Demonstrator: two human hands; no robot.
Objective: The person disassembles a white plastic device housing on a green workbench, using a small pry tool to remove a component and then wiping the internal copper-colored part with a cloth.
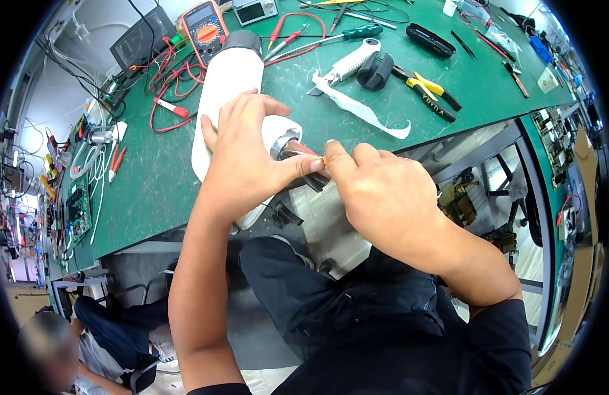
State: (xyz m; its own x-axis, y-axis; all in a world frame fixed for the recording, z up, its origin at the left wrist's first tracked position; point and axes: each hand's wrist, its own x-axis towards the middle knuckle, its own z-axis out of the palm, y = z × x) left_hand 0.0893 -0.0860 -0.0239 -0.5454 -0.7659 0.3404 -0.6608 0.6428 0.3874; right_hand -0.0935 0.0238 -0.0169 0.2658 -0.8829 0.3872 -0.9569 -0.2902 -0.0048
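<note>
A white, tube-shaped appliance (230, 76) with a dark grey end lies at the front edge of the green bench. A shorter white branch points from it toward me, its open end showing a grey rim and dark and red parts (299, 147). My left hand (242, 158) is wrapped over the appliance, thumb pressed at that open end. Close beside the thumb, my right hand (386, 191) is closed in a pinch at the same parts. A speck of orange shows at its fingertips; what it grips is mostly hidden.
On the green bench (146, 197) lie a white-handled utility knife (354, 60), yellow-black pliers (429, 92), a black case (431, 41), a green-handled screwdriver (362, 31) and a multimeter (204, 29) with red leads. A torn white strip (367, 112) curls nearby. Another person (107, 349) sits at lower left.
</note>
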